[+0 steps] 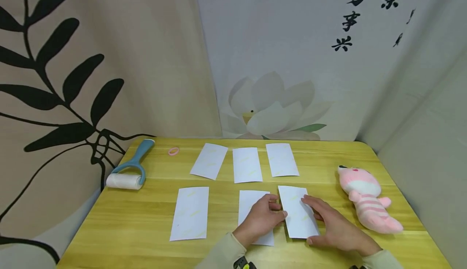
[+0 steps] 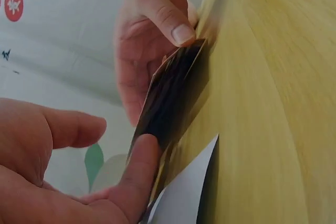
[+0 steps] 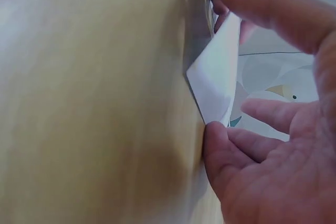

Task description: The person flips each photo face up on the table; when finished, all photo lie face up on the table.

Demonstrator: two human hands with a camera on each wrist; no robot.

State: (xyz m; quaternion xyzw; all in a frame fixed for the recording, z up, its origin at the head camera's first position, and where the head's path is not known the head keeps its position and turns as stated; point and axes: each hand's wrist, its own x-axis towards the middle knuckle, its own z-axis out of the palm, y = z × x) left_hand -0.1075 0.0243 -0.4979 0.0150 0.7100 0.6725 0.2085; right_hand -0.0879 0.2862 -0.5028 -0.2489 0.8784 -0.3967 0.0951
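Note:
A white-backed card (image 1: 297, 214), its underside dark and glossy (image 2: 173, 87), is tilted off the wooden table between the two hands. My right hand (image 1: 335, 226) holds it along the right side, thumb at the near corner and a fingertip on the upper part of that edge. On the opposite edge, my left hand (image 1: 264, 218) touches the card with a digit against the dark side; another finger stands apart from it in the left wrist view. Beneath the left hand lies a second white card (image 1: 264, 238), partly covered.
Several white cards lie around: one at near left (image 1: 189, 214), three in the back row (image 1: 248, 165). A pink plush toy (image 1: 368, 200) lies at the right. A blue-handled lint roller (image 1: 133, 165) and a pink ring (image 1: 173, 151) are at back left. Curtains hang behind the table (image 1: 146, 220).

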